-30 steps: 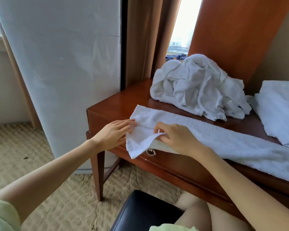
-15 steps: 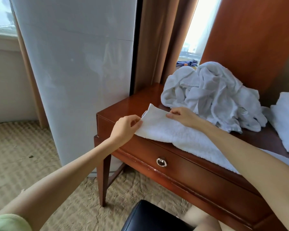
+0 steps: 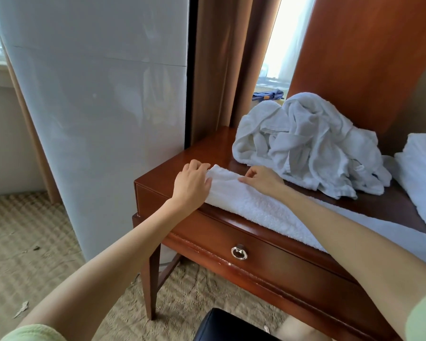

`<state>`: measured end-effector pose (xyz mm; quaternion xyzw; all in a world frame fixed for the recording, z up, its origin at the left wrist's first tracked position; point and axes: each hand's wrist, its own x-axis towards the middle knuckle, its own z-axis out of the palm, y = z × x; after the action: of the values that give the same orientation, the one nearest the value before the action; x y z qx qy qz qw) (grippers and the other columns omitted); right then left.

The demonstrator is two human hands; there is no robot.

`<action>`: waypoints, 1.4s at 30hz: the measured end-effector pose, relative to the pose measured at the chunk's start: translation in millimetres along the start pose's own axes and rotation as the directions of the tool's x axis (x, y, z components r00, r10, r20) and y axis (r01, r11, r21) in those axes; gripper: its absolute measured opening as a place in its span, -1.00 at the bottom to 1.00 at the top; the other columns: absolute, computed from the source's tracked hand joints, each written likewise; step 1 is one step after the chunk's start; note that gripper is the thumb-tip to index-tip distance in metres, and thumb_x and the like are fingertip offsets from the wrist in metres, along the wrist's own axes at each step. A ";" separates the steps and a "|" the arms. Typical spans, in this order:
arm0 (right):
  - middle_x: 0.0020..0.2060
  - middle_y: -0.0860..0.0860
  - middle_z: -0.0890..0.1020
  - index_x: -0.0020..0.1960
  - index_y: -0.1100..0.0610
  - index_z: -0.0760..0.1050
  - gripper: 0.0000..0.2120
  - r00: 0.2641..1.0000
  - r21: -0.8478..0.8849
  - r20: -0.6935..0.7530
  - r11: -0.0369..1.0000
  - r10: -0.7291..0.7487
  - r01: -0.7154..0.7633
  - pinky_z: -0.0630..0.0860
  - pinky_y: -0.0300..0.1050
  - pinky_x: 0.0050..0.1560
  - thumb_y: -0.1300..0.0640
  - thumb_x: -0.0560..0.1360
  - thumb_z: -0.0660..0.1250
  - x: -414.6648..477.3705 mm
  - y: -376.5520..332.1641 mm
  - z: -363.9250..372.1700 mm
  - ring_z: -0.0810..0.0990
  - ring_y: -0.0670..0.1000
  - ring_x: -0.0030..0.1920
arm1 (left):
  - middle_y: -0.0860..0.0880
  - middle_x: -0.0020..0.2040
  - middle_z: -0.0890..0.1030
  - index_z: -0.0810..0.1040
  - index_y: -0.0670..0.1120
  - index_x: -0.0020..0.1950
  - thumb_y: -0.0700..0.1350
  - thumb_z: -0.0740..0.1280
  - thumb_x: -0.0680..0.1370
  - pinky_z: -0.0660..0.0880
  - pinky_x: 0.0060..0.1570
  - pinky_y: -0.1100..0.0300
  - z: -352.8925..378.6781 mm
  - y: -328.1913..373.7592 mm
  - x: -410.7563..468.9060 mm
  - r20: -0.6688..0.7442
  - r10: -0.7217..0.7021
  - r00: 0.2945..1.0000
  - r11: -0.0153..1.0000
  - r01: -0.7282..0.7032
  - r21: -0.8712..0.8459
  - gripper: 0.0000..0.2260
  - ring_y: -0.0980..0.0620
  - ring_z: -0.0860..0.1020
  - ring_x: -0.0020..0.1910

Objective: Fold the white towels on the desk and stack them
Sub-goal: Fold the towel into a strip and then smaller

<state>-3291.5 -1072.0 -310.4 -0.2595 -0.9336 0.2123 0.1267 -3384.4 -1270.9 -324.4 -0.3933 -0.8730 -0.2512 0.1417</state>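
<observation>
A long white towel point(image 3: 261, 210), folded lengthwise into a strip, lies along the front of the wooden desk point(image 3: 207, 153). My left hand point(image 3: 191, 184) grips its left end at the near corner. My right hand point(image 3: 262, 179) pinches the same end at the far edge. Behind the strip sits a crumpled heap of white towels point(image 3: 312, 146). Flat white towels point(image 3: 421, 175) lie at the right edge of the view.
The desk has a front drawer with a metal ring pull point(image 3: 239, 252). A white panel point(image 3: 103, 107) and brown curtains point(image 3: 221, 62) stand to the left and behind. A dark stool point(image 3: 229, 327) is below me, on beige carpet point(image 3: 22, 254).
The hanging near corner of the towel end has been lifted and laid onto the desk. Both hands moved up onto the left end, and the view shifted left and closer.
</observation>
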 end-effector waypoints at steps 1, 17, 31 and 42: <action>-0.15 -0.09 0.61 -0.06 0.04 0.54 -0.71 1.000 -0.016 -0.012 1.000 0.003 -0.003 0.52 -0.07 -0.01 -0.18 0.49 0.34 -1.0 -1.1 0.0 0.57 -0.07 -0.11 | -0.07 0.42 0.37 0.35 -0.09 0.46 -0.06 0.17 0.65 0.36 0.26 0.10 0.3 7.2 -1.6 -0.014 0.064 0.998 0.998 -0.063 0.021 -0.62 -0.06 0.35 0.38; -0.46 -0.14 0.44 -0.08 -0.05 0.49 -0.63 0.988 0.022 -0.105 0.994 0.113 -0.111 0.25 -0.23 -0.37 -0.33 0.37 0.40 -76.1 118.1 -65.8 0.39 -0.16 -0.46 | -0.11 0.36 0.47 0.40 -0.15 0.39 0.02 0.04 0.65 0.35 0.26 0.07 6.5 76.4 -3.9 0.424 0.194 0.885 0.874 -0.352 0.335 -0.59 -0.09 0.42 0.31; -0.15 -0.11 0.64 -0.13 -0.11 0.52 -0.72 0.894 0.095 -0.322 0.950 0.311 -0.296 0.54 -0.06 -0.04 -0.28 0.35 0.45 -211.4 260.4 -147.0 0.58 -0.09 -0.08 | -0.02 0.60 -0.13 -0.15 0.12 0.58 0.22 -0.05 0.64 -0.19 0.51 -0.08 72.3 235.1 -53.8 0.538 0.503 0.676 0.830 -0.551 -0.085 -0.44 -0.02 -0.16 0.57; -0.09 -0.22 0.53 -0.06 -0.10 0.47 -0.67 0.817 0.091 -0.413 0.911 0.401 -0.401 0.41 -0.23 -0.27 -0.29 0.36 0.43 -261.7 317.3 -177.6 0.56 -0.05 -0.11 | -0.03 0.60 -0.12 -0.10 0.05 0.59 0.14 -0.08 0.67 -0.20 0.49 -0.17 97.1 371.4 -87.0 0.539 0.673 0.507 0.690 -0.693 -0.209 -0.49 -0.03 -0.15 0.57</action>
<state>-2875.2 -908.2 -334.2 -0.4899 -0.8079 0.1726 0.2783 -3051.1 -1061.4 -322.6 -0.7585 -0.6501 -0.0284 -0.0356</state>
